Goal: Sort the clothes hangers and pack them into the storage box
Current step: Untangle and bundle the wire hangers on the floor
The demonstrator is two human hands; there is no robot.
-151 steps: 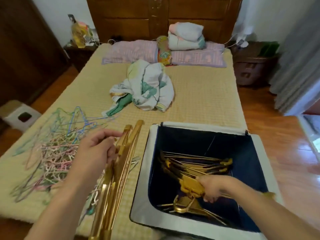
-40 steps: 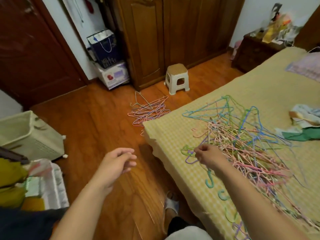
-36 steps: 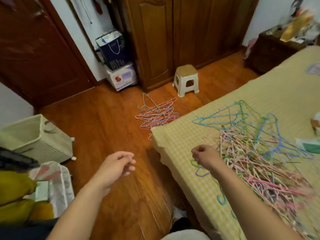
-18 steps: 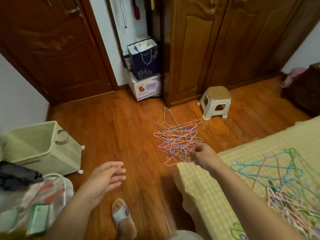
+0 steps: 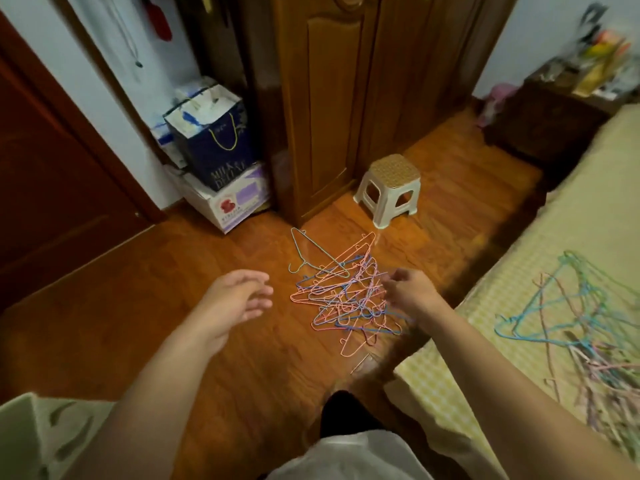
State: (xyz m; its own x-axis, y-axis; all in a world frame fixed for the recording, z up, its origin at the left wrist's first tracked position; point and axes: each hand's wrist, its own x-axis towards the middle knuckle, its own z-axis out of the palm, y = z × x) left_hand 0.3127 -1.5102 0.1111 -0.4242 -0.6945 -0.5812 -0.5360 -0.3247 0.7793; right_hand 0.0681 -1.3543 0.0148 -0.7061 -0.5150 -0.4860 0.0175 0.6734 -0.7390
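Pink and blue wire hangers heaped on floor beside stool; my left hand open, empty; my right hand loosely curled, grip unclear.

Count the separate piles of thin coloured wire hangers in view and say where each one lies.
2. One tangled pile of pink and blue wire hangers lies on the wooden floor between both hands; another pile lies on the yellow checked bed at right, cut by the frame edge. More may lie outside the view.
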